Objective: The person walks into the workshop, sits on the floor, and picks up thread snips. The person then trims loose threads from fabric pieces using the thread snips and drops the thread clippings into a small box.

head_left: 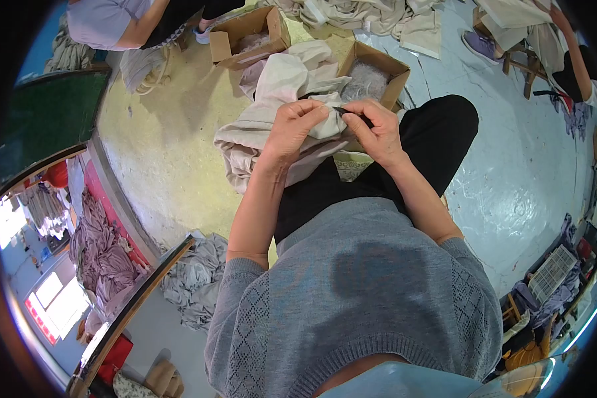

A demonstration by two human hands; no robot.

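A beige cloth garment lies bunched across my lap and hangs down past my left knee. My left hand is closed, pinching an edge of this cloth between thumb and forefinger. Close beside it, my right hand grips a small black pointed tool, whose tip reaches toward the pinched edge. Most of the tool is hidden by my fingers, so its exact kind does not show. The two hands are nearly touching above the cloth.
Just beyond the cloth stands a cardboard box with greyish fluff; another open box is further left. Piled cloth lies at the back. Other people sit at upper left and upper right. Grey fabric is heaped at lower left.
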